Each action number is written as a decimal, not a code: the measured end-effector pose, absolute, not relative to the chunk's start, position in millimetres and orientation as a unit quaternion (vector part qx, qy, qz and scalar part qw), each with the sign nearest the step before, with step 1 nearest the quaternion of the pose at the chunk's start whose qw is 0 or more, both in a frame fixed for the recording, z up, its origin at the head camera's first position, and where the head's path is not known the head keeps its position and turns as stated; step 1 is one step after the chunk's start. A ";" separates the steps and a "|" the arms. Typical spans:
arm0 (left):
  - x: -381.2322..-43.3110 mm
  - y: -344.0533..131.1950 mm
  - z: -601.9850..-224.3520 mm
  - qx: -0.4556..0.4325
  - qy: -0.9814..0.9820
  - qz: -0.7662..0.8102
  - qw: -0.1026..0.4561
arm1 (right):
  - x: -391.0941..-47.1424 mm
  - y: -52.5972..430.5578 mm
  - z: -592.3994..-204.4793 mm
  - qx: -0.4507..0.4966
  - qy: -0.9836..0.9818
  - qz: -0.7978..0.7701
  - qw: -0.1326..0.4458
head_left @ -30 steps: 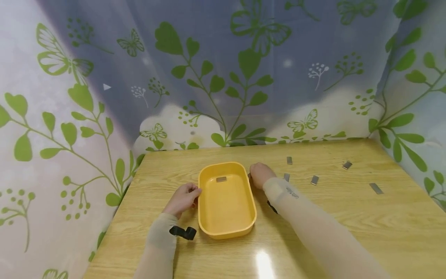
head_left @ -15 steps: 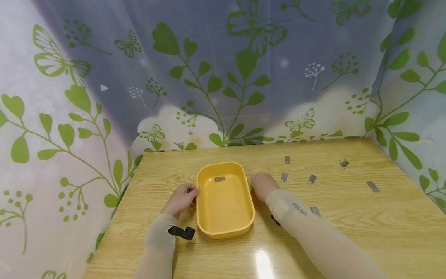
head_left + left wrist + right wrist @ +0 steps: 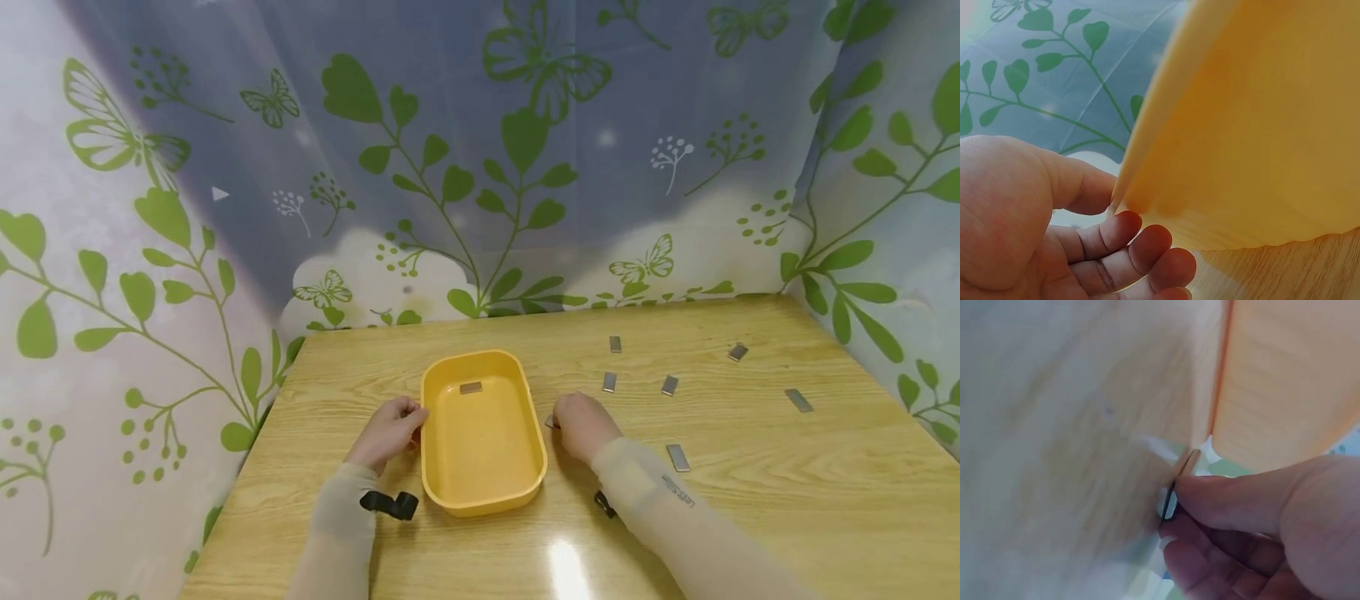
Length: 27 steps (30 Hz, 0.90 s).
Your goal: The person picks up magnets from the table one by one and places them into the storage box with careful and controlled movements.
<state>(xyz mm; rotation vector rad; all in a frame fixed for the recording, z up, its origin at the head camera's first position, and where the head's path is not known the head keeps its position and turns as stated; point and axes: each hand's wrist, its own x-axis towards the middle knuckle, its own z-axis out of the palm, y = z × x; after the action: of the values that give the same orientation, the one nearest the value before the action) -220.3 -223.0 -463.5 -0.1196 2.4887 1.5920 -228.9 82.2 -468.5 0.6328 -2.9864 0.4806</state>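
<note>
A yellow plastic bin (image 3: 483, 450) stands on the wooden table, with one small grey metallic rectangle (image 3: 471, 387) lying inside near its far end. On the bin's left side my left hand (image 3: 384, 433) pinches the wall at the rim; the left wrist view shows the thumb (image 3: 1085, 187) outside and above, curled fingers below against the wall. To the right of the bin, my right hand (image 3: 587, 425) pinches a thin flat metallic piece (image 3: 1170, 499) between thumb and fingers, close over the tabletop. Its near end shows beside the fingertips in the head view.
Several similar grey rectangles lie scattered to the right: one rectangle (image 3: 678, 457) beside the right forearm, others farther back, such as the rectangle (image 3: 670, 385) and the rectangle (image 3: 798, 400). A patterned curtain (image 3: 525, 208) rises behind the table (image 3: 337, 367).
My right hand has moved away from the bin's right wall, rightward and nearer to me, with the metallic piece. A rectangle beside the forearm has come into view. The left hand stays at the rim.
</note>
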 end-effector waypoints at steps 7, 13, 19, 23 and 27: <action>-221.1 -222.7 -463.2 -0.039 0.839 0.534 0.096 | -226.8 94.3 -473.8 0.176 -0.959 0.222 0.002; -220.5 -223.3 -461.6 -0.044 0.839 0.534 0.099 | -228.9 97.3 -476.4 0.179 -0.954 0.241 -0.002; -219.9 -223.2 -461.3 -0.046 0.840 0.532 0.096 | -228.2 103.0 -480.4 0.157 -0.952 0.260 -0.027; -220.1 -222.6 -460.9 -0.046 0.840 0.532 0.098 | -230.9 107.1 -482.3 0.149 -0.952 0.264 -0.038; -219.8 -221.5 -460.5 -0.048 0.839 0.532 0.100 | -235.5 108.7 -481.5 0.157 -0.951 0.263 -0.049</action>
<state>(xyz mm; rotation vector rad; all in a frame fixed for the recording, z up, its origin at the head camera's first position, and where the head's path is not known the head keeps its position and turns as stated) -219.8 -221.5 -460.5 -0.1412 2.4822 1.5731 -235.5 108.7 -481.5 0.5082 -3.0831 0.8537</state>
